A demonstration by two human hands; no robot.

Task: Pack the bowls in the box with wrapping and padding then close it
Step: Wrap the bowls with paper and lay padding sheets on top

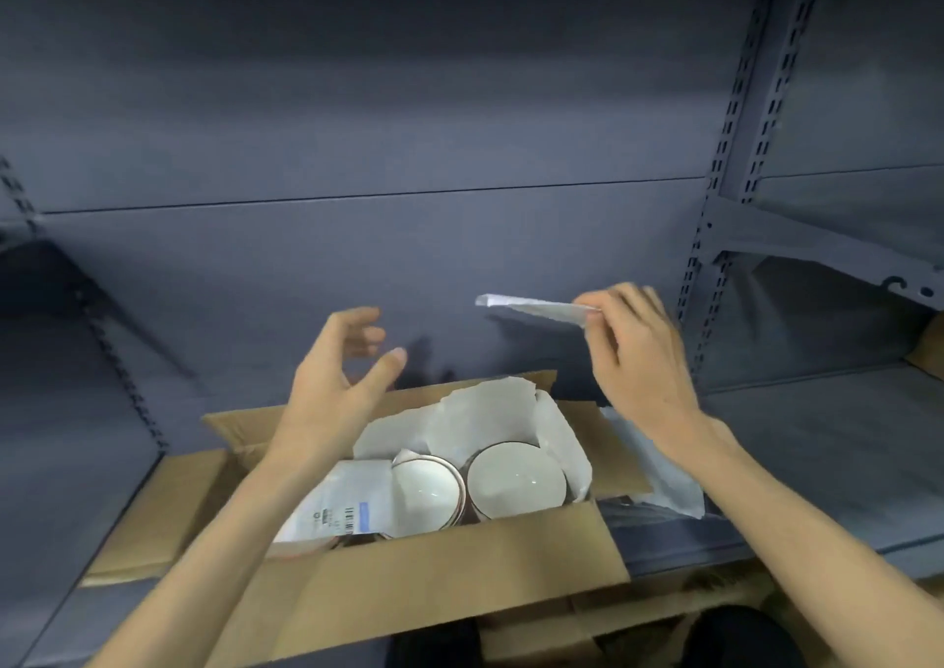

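A: Where's the sheet (536, 308)?
B: Pinched in the right hand (636, 355), up at 1 o'clock from the box (459, 565), long axis running left-right.
A: Left hand (339, 376)?
B: Empty, fingers spread, well apart, at 11 o'clock. It's nearer the sheet's free end.
A: Bowls (516, 478)?
B: Two uncovered, side by side in the paper-lined box below both hands.

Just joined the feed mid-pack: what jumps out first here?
An open box sits low in the middle, with two white bowls side by side on white paper. Above it, the right hand pinches a white sheet in the air, while the left hand hangs open.
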